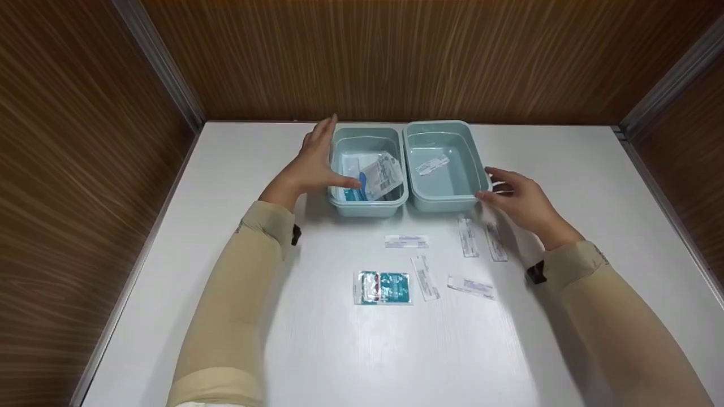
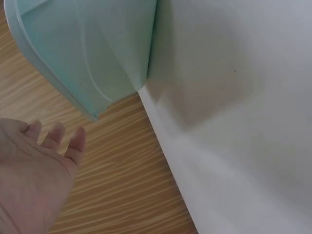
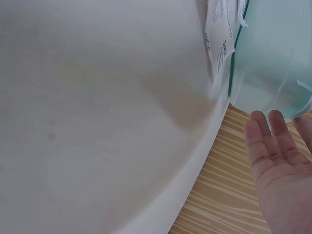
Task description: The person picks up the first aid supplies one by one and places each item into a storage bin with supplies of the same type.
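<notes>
Two pale green plastic boxes stand side by side at the table's back edge. The left box (image 1: 367, 211) holds several packets, among them a white packet (image 1: 382, 176) and a blue item (image 1: 363, 183). My left hand (image 1: 314, 164) is at its left side with fingers spread, the thumb reaching over the box in the head view; the left wrist view shows the fingers apart from the box wall (image 2: 112, 48). In the right box (image 1: 447, 204) lies one slim white packet (image 1: 432, 165). My right hand (image 1: 523, 203) is at that box's right front corner, fingertips close to the wall, fingers fairly straight.
Several slim white packets lie on the white table (image 1: 317, 339), including one lying crosswise (image 1: 406, 241) before the boxes. Left of another slim packet (image 1: 425, 278) is a teal packet (image 1: 384, 288) in clear wrap. A wood-grain panel (image 1: 362, 62) rises behind the table.
</notes>
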`<state>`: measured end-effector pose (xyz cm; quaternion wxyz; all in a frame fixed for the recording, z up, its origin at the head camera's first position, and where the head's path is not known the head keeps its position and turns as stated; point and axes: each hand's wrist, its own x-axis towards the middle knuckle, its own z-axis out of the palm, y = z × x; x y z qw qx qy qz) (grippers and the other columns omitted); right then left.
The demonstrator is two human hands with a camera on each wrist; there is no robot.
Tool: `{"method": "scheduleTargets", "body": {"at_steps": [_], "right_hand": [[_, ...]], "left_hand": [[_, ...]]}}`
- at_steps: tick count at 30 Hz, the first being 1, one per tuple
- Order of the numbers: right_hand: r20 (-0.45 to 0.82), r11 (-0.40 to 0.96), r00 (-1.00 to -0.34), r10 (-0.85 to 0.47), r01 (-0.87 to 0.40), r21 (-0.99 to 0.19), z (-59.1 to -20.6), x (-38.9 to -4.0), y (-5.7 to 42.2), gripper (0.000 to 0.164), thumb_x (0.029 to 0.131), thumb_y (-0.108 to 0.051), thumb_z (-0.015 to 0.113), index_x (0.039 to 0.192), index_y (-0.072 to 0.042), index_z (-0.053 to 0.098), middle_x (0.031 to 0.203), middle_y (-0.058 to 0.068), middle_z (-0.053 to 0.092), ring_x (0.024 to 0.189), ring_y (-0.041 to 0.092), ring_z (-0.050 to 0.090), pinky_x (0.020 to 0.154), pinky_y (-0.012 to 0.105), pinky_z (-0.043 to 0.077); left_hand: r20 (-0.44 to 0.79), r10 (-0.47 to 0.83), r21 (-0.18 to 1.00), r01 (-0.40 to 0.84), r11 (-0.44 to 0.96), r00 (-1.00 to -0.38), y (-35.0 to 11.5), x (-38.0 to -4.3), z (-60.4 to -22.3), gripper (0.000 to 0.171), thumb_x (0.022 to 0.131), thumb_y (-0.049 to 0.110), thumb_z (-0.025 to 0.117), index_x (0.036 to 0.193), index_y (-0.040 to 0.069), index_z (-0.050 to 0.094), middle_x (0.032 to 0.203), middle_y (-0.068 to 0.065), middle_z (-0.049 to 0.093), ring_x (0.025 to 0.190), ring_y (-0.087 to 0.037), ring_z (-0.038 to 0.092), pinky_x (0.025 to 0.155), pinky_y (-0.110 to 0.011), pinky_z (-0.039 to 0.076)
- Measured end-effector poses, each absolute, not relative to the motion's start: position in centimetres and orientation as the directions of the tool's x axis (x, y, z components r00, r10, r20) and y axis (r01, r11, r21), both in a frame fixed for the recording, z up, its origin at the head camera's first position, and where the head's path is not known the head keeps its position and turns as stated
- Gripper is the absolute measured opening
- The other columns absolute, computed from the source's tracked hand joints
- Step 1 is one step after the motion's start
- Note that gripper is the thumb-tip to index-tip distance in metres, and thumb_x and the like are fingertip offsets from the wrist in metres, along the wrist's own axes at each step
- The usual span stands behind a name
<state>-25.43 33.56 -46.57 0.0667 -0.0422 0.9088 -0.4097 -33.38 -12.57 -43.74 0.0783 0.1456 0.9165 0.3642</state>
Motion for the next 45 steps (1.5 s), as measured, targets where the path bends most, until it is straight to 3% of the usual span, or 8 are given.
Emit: {"method": "scheduleTargets", "body": {"at_steps": [6, 25, 29, 36, 41, 45], "right_hand": [[-0.103, 0.655, -0.988, -0.118, 0.001, -0.756, -46.3, -25.5, 33.6, 0.087, 0.105, -0.05, 0.081, 0.175, -0.015, 0.043, 0.163, 0.023, 0.058, 0.148, 0.045, 0.06, 0.128, 0.064, 0.048], [-0.132, 0.66, -0.985, -0.114, 0.025, -0.751, -46.3, -25.8, 33.3, 0.088, 0.105, -0.051, 0.081, 0.176, -0.017, 0.042, 0.165, 0.022, 0.056, 0.152, 0.045, 0.058, 0.13, 0.064, 0.048], [-0.109, 0.655, -0.986, -0.123, 0.002, -0.756, -46.3, -25.8, 33.1, 0.085, 0.105, -0.049, 0.08, 0.175, -0.015, 0.044, 0.162, 0.022, 0.058, 0.149, 0.044, 0.06, 0.128, 0.061, 0.049], [-0.105, 0.651, -0.987, -0.121, 0.001, -0.759, -46.3, -25.9, 33.1, 0.085, 0.105, -0.049, 0.08, 0.175, -0.015, 0.044, 0.162, 0.022, 0.058, 0.148, 0.044, 0.06, 0.127, 0.061, 0.05], [-0.098, 0.656, -0.988, -0.122, -0.006, -0.755, -46.3, -25.9, 32.9, 0.084, 0.106, -0.05, 0.08, 0.174, -0.017, 0.045, 0.161, 0.021, 0.06, 0.147, 0.041, 0.062, 0.123, 0.054, 0.051], [-0.097, 0.659, -0.988, -0.122, -0.008, -0.752, -46.3, -26.0, 32.9, 0.085, 0.105, -0.051, 0.08, 0.175, -0.017, 0.045, 0.161, 0.02, 0.06, 0.148, 0.04, 0.062, 0.121, 0.051, 0.052]], "left_hand": [[-0.047, 0.313, 0.702, 0.192, 0.686, -0.949, -12.4, -33.0, -43.6, 0.152, 0.072, 0.052, 0.106, 0.183, 0.039, 0.003, 0.193, 0.006, 0.0, 0.179, -0.027, 0.007, 0.142, -0.065, 0.026], [0.026, 0.405, 0.695, 0.308, 0.65, -0.914, -12.1, -30.2, -42.8, 0.143, 0.072, 0.057, 0.106, 0.183, 0.033, 0.018, 0.19, 0.006, 0.017, 0.176, -0.025, 0.016, 0.143, -0.06, 0.028], [0.067, 0.432, 0.697, 0.352, 0.625, -0.899, -12.2, -29.3, -42.5, 0.126, 0.078, 0.05, 0.104, 0.179, 0.027, 0.033, 0.186, 0.004, 0.03, 0.172, -0.023, 0.025, 0.143, -0.053, 0.03], [0.091, 0.438, 0.728, 0.36, 0.584, -0.895, -11.8, -27.8, -41.9, 0.083, 0.087, 0.038, 0.1, 0.16, 0.025, 0.061, 0.165, 0.004, 0.057, 0.151, -0.022, 0.051, 0.133, -0.046, 0.047], [0.107, 0.455, 0.768, 0.364, 0.527, -0.884, -11.7, -26.8, -42.0, 0.063, 0.089, 0.031, 0.099, 0.142, 0.018, 0.068, 0.137, -0.001, 0.068, 0.131, -0.024, 0.058, 0.121, -0.049, 0.054], [0.12, 0.481, 0.793, 0.375, 0.481, -0.869, -11.7, -25.7, -42.2, 0.059, 0.089, 0.025, 0.098, 0.138, 0.014, 0.067, 0.13, -0.003, 0.067, 0.124, -0.029, 0.059, 0.117, -0.055, 0.055]]}}
